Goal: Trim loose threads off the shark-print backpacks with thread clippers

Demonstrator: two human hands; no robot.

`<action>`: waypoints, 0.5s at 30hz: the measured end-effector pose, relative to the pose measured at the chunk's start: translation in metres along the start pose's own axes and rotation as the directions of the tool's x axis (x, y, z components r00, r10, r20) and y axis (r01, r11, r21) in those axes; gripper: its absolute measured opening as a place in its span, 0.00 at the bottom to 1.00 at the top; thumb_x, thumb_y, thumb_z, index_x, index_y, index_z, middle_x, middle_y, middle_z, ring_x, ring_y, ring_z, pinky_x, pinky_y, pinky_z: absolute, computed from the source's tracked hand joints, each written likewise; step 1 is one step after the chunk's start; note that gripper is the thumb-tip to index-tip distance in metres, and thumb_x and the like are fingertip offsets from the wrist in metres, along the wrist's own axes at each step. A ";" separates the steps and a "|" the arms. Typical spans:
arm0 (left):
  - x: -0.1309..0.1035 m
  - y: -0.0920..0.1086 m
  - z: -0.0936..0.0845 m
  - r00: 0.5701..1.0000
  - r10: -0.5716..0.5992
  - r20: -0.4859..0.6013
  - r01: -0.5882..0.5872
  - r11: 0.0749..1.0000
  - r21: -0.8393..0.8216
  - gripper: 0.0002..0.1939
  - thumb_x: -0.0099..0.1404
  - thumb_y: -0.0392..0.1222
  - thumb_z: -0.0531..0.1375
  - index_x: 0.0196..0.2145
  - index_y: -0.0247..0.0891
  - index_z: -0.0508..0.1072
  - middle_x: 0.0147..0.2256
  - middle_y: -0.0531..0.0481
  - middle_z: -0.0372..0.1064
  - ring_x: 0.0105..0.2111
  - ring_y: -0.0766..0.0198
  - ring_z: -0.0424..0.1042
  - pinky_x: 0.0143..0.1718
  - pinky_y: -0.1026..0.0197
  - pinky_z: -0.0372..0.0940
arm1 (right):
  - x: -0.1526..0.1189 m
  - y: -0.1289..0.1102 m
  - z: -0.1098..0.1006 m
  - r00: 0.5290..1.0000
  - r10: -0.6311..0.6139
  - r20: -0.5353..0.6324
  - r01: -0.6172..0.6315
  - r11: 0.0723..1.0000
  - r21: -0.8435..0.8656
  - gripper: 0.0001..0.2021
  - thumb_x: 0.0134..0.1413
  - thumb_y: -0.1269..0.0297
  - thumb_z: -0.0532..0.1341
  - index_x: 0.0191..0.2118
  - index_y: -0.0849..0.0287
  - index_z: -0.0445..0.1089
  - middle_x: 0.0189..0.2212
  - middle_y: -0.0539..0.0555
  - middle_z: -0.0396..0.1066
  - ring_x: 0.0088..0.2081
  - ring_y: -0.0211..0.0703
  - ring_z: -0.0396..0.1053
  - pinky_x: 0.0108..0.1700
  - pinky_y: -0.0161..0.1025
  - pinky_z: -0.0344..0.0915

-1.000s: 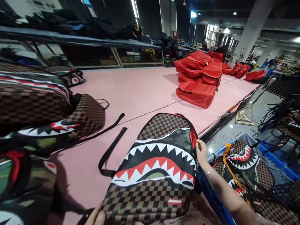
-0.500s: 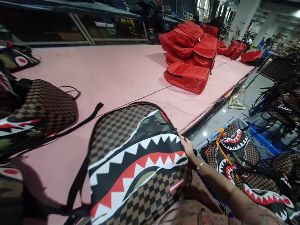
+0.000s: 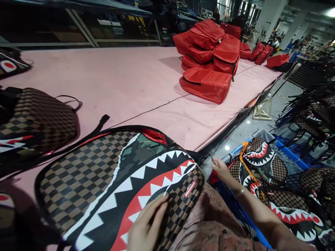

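A checkered brown and black backpack [image 3: 86,181] with a shark-mouth print lies tilted in front of me, across the near edge of the pink table and my lap. My left hand [image 3: 148,225] rests on its front panel, fingers extended over the print near the red label. Off the bag's right corner, my right hand [image 3: 221,170] is closed on a small pointed tool [image 3: 211,158]; most of the tool is hidden in the fingers. Red lining shows at the bag's upper edge, and a black strap [image 3: 101,125] sticks out behind it.
More shark-print bags [image 3: 49,115] stand on the left of the pink table [image 3: 104,80]. Red bags [image 3: 206,83] are piled farther back. Right of the table, a blue crate [image 3: 293,153] holds several shark-print bags, and a stand [image 3: 263,109] is on the floor.
The backpack has tipped flatter and shifted left and toward me. My right hand has let go of its side and moved right and slightly down. My left hand has come into view on the front.
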State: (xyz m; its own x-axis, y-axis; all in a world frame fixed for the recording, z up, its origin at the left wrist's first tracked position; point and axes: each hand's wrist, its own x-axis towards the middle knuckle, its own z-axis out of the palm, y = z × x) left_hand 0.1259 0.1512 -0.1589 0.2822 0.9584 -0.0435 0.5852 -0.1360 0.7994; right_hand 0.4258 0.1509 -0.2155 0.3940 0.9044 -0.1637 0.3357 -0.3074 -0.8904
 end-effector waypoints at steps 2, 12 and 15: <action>0.038 0.018 0.012 0.981 0.133 0.145 -0.133 0.991 -0.009 0.18 0.61 0.53 0.52 0.42 0.42 0.73 0.44 0.49 0.69 0.44 0.59 0.67 0.49 0.57 0.61 | -0.037 0.005 -0.021 0.997 -0.020 0.076 0.015 0.998 0.059 0.20 0.52 0.59 0.56 0.48 0.64 0.65 0.40 0.56 0.69 0.39 0.43 0.68 0.44 0.41 0.64; 0.118 0.051 0.042 0.706 0.377 0.599 -0.403 0.910 -0.098 0.09 0.60 0.43 0.55 0.31 0.38 0.73 0.33 0.49 0.67 0.36 0.64 0.65 0.41 0.62 0.59 | -0.103 -0.033 -0.007 0.996 0.052 0.066 -0.061 0.987 0.146 0.15 0.52 0.54 0.58 0.36 0.64 0.62 0.23 0.48 0.60 0.25 0.33 0.56 0.28 0.31 0.53; 0.112 0.056 0.043 0.749 0.349 0.564 -0.368 0.926 -0.085 0.10 0.60 0.42 0.52 0.27 0.35 0.69 0.31 0.50 0.68 0.33 0.65 0.65 0.37 0.63 0.59 | -0.097 -0.051 -0.002 0.992 0.056 0.112 -0.063 0.996 0.064 0.15 0.51 0.55 0.58 0.35 0.64 0.61 0.22 0.48 0.59 0.25 0.33 0.55 0.28 0.32 0.51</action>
State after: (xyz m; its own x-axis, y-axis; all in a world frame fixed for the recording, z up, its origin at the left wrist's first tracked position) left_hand 0.2225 0.2398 -0.1451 0.8441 0.5284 -0.0913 0.3736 -0.4574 0.8070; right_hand 0.3720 0.0780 -0.1528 0.3141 0.9132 -0.2595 0.2547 -0.3443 -0.9036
